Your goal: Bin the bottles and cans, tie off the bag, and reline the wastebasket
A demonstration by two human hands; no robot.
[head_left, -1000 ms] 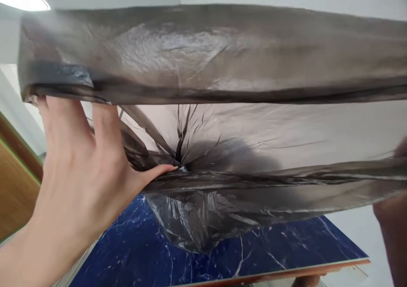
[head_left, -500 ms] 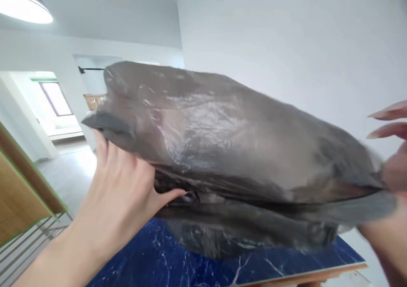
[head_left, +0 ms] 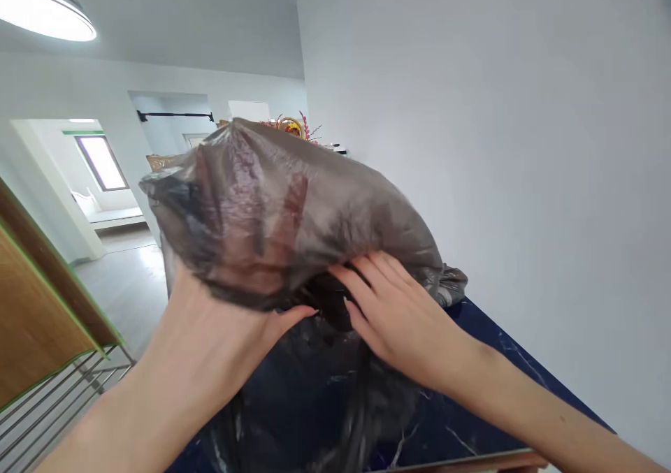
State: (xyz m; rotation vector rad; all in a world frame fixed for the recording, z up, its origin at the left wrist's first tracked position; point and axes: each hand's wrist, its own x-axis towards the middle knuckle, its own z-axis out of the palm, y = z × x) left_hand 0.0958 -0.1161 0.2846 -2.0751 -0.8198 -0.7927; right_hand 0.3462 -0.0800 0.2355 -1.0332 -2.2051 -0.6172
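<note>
A thin, dark grey see-through plastic bag is held up in front of me, puffed out at the top. Its loose lower part hangs over the blue marbled tabletop. My left hand reaches in under the film; its spread fingers show through the plastic, while the thumb stays outside along the lower edge. Close to that thumb, my right hand grips the bag's edge, fingertips tucked into the dark fold and thumb below. A bunched end of the bag lies at the right near the wall.
A white wall runs along the right side of the table. At the left are a wooden panel and a metal rack. Behind the bag, a red and yellow flower decoration partly shows.
My right hand has come from the far right to the middle, beside my left thumb. The stretched bag has slackened, and my left fingers have spread beneath its film.
</note>
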